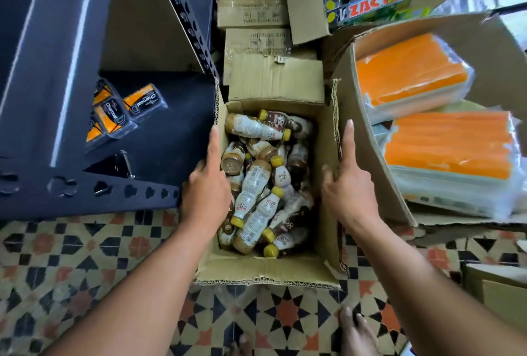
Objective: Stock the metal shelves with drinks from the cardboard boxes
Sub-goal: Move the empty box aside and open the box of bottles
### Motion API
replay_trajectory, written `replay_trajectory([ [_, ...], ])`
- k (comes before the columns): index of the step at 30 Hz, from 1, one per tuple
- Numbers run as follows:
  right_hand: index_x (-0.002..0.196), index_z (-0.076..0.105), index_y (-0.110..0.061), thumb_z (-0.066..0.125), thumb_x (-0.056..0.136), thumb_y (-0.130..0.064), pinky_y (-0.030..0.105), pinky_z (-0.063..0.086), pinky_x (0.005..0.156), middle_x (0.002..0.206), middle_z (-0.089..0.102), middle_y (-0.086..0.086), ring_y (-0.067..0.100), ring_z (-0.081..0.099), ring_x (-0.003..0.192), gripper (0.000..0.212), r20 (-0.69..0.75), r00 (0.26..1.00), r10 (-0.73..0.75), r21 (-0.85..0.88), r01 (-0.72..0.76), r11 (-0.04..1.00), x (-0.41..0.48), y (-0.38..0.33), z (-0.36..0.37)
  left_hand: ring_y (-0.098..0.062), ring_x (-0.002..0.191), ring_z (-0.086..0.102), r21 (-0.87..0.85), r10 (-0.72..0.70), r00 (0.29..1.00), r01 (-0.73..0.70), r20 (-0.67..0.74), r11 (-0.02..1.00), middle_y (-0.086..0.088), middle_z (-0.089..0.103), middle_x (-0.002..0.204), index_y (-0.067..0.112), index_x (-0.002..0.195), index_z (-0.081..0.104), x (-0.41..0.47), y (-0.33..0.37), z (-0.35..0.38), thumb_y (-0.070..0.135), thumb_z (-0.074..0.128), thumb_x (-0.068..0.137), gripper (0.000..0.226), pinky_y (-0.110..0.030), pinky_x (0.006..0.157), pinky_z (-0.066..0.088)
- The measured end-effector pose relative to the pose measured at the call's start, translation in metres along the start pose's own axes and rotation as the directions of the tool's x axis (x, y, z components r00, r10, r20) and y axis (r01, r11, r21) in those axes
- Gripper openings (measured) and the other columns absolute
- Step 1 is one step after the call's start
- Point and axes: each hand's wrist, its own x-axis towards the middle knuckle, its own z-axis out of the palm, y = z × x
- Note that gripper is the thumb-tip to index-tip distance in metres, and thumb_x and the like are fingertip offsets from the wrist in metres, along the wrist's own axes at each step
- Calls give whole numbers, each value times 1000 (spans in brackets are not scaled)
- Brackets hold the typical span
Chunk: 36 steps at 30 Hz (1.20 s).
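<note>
From the head camera, an open cardboard box (268, 270) sits on the patterned tile floor (85, 264), right in front of the person. It is full of small drink bottles (253, 184) with yellow caps, lying in a messy pile. The left hand (206, 184) holds the left wall of the box, thumb on the top edge, the other fingers hidden. The right hand (349, 184) holds the right flap of the box, with the thumb pointing up along it and fingers curled on the inside. The two hands are well apart, one on each side, and neither holds a bottle. To the left of the box stands a dark metal shelf (159, 138), its front rail touching the box's left side. A few black and orange charcoal packs (125, 110) lie on the shelf. To the right, another cardboard box (368, 156) holds orange packs (445, 141) in clear wrap. More closed boxes (251, 1) sit behind the drink box. At the bottom edge a bare foot (356, 333) stands on the floor.
</note>
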Motion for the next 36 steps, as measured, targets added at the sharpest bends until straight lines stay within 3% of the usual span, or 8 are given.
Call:
replay_trajectory([
  [5,156,-2,-59,44,97,-1,42,53,67,99,71,23,34,63,72,95,36,999,7,139,-12,990,0,22,-21,-20,54,50,-53,-106,994,105,-10,993,-7,54,69,45,157,-13,0,3,1,11,44,104,85,-31,48,38],
  [8,160,15,-50,46,104,-4,33,48,99,152,53,-5,28,53,121,79,12,998,-61,283,55,958,-1,35,-23,-13,56,45,-52,-110,994,110,0,993,-5,55,74,49,157,-6,0,3,0,15,45,105,80,-28,45,28],
  [11,159,22,-48,47,107,-9,21,36,113,148,29,-40,-8,34,138,70,36,995,-95,404,73,912,2,46,-19,-4,63,39,-88,-118,993,118,10,989,-7,65,91,51,158,5,-2,2,-1,20,45,106,72,-30,55,31],
  [19,160,28,-41,49,107,-6,39,20,129,161,30,-28,-9,22,149,67,51,993,-102,529,60,846,-14,70,-16,-17,95,44,-175,-60,998,62,11,983,-6,61,137,55,155,14,-15,-4,-3,25,44,107,64,-31,84,37],
  [23,160,31,-36,49,106,-1,55,22,119,147,45,-34,30,30,146,67,12,999,-53,547,37,836,-39,80,-17,-23,86,58,-267,-55,998,57,14,962,-1,67,104,55,154,20,-41,-13,1,22,46,106,64,-36,85,48],
  [26,156,34,-46,49,106,-1,47,42,102,140,53,-16,55,41,129,70,48,997,-52,567,16,823,-60,90,-19,-3,52,40,-258,-51,998,56,27,964,28,34,75,58,153,19,-67,-28,3,21,48,105,68,-25,57,46],
  [31,152,28,-59,48,107,-8,52,37,120,156,40,-28,5,41,145,71,102,995,-13,484,-38,874,-94,105,-19,14,58,36,-301,-36,996,58,79,952,32,34,79,56,154,17,-104,-43,13,20,46,105,67,-6,56,34],
  [36,156,15,-58,49,106,-4,38,41,118,155,35,-33,-7,42,140,81,163,987,-7,379,-56,924,-102,101,-27,13,67,42,-313,-66,993,95,103,945,36,41,117,56,155,8,-109,-41,10,18,46,105,73,-7,61,41],
])
